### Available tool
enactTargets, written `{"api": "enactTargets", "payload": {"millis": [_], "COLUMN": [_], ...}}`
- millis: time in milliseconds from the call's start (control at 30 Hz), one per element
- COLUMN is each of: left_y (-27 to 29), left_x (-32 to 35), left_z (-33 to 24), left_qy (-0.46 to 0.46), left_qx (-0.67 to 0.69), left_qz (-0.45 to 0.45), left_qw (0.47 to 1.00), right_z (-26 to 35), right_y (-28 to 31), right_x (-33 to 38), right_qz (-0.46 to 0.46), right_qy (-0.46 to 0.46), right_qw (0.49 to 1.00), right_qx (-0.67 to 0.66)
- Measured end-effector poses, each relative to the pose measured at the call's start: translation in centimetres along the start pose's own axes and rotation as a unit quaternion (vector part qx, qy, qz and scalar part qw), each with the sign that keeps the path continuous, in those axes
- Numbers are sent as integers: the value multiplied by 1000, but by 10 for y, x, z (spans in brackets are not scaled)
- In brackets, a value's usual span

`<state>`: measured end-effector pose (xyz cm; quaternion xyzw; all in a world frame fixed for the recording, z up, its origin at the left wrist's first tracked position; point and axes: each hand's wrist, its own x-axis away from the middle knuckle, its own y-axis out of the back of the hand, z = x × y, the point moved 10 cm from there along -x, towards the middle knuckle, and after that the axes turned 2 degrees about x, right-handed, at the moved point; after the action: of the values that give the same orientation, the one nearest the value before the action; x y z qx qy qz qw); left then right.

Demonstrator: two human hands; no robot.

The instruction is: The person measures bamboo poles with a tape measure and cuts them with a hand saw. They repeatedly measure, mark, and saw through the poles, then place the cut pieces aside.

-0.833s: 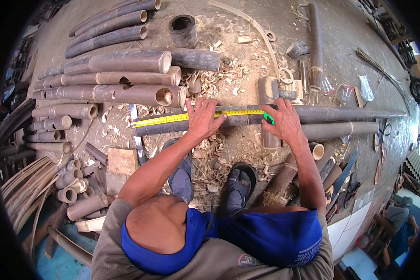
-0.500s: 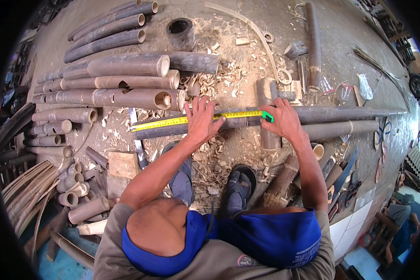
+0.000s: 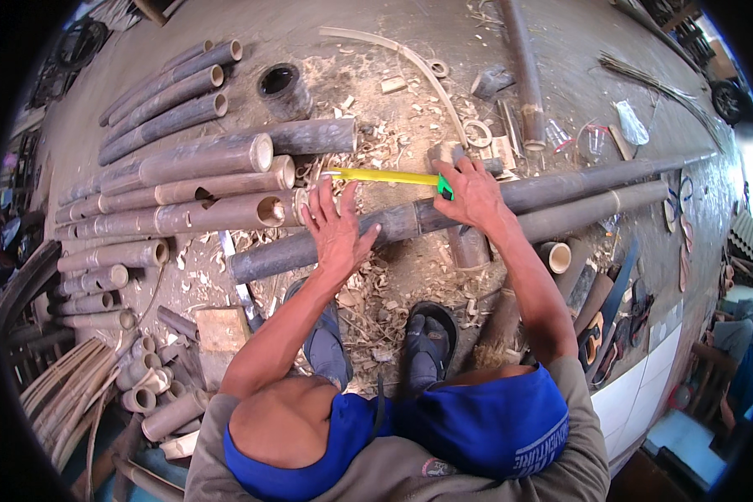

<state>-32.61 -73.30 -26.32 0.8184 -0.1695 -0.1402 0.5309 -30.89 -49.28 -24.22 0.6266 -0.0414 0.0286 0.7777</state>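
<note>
Down on the floor (image 3: 376,25), seen from the head camera, a long dark bamboo pole (image 3: 410,219) lies across wood shavings (image 3: 368,284); the left hand (image 3: 336,230) rests flat on it, fingers spread, grip wide and holding nothing; the right hand (image 3: 474,194) presses a green tape measure (image 3: 445,189) against the pole, grip closed on it, its yellow tape (image 3: 381,176) stretched leftward above the left hand; cut bamboo tubes (image 3: 192,188) are stacked just left; two sandalled feet (image 3: 376,343) sit below the pole.
</note>
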Motion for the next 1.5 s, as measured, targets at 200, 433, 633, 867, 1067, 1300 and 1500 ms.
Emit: {"api": "enactTargets", "payload": {"millis": [200, 433, 633, 867, 1067, 1300, 1500], "left_y": [-34, -63, -63, -65, -78, -98, -106], "left_x": [-14, -22, -27, -48, -71, -58, -60], "left_z": [34, 41, 29, -42, -71, -74, -57], "left_qy": [56, 64, -4, -17, -32, -5, 18], "left_qx": [149, 23, 3, -4, -10, 4, -1], "left_qz": [155, 386, 332, 365, 341, 324, 330], "left_qw": [975, 920, 943, 931, 940, 946, 944], "right_z": [-48, -10, -2, -158, -209, -201, -124], "right_y": [12, -66, -43, 6, -33, 29, 57], "right_x": [72, 229, 311, 475, 512, 508, 467], "right_qz": [-43, 115, -121, -138, 10, -297, -478], "right_qy": [-124, -216, -245, -526, -496, -587, -448], "right_qw": [991, 963, 953, 818, 866, 747, 694], "right_qx": [-21, -108, -129, 188, 70, -100, -298]}}
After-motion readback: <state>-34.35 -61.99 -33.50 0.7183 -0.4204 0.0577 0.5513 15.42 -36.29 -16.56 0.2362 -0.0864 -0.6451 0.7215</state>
